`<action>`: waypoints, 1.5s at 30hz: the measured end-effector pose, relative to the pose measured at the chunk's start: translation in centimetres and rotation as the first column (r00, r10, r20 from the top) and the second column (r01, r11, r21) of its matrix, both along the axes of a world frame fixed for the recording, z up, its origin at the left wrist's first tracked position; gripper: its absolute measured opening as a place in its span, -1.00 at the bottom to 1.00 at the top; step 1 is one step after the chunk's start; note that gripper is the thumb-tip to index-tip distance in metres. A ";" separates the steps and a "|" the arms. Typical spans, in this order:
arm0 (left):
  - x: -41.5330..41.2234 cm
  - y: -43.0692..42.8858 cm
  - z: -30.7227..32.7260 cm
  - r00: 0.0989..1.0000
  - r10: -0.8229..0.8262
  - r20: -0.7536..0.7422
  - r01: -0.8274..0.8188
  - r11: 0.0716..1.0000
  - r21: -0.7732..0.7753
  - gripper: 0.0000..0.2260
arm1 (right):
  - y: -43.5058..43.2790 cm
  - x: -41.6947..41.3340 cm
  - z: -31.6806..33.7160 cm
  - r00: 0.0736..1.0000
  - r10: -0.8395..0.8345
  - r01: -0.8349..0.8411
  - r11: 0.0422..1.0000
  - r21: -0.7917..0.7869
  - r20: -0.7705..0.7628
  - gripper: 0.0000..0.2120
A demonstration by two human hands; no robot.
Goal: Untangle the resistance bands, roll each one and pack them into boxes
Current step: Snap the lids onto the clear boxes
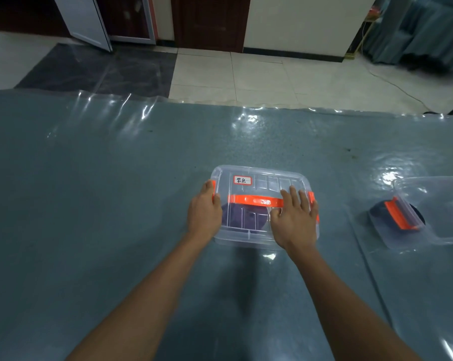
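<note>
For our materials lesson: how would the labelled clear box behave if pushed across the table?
The clear box probably slides easily; the table cover looks glossy. Likely light: thin walls, one dark band inside. Low and wide, so unlikely to tip.

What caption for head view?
Left hand at a side clip, right hand flat on the lid of a clear box holding a dark band.

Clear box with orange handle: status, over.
Left grip holding the clear plastic box by its left end, right grip flat on its lid. Lid on, dark purple rolled band inside. Second clear box at right, apart.
</note>
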State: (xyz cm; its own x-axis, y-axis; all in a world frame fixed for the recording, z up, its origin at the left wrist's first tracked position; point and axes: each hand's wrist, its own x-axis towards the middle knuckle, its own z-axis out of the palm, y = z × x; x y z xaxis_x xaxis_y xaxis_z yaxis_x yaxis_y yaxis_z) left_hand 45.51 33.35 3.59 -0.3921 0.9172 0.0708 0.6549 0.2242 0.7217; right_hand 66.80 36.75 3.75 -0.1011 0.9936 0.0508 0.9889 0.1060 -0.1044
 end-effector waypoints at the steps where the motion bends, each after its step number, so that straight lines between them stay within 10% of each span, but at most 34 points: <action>1: -0.1 0.0 0.0 0.997 -0.043 -0.069 0.040 0.998 -0.052 -0.64 | -0.1 0.0 0.0 1.000 0.002 -0.002 1.000 0.003 0.001 -0.47; 11: 0.0 -1.3 0.8 0.841 -0.425 -0.334 0.270 0.866 -0.421 -0.37 | 0.0 0.1 0.8 0.996 0.062 -0.055 0.992 -0.112 0.066 -0.46; 22: 13.4 -4.0 4.3 0.624 -0.615 -0.481 0.529 0.786 -0.320 -0.65 | -6.9 10.1 4.0 0.924 0.357 -0.378 0.905 -0.195 -0.137 -0.59; 45: 65.3 -10.0 5.1 0.291 -0.881 -0.373 0.778 0.445 -0.443 -0.59 | -23.7 64.3 1.8 0.876 -0.394 0.267 0.877 -0.400 -0.278 -0.60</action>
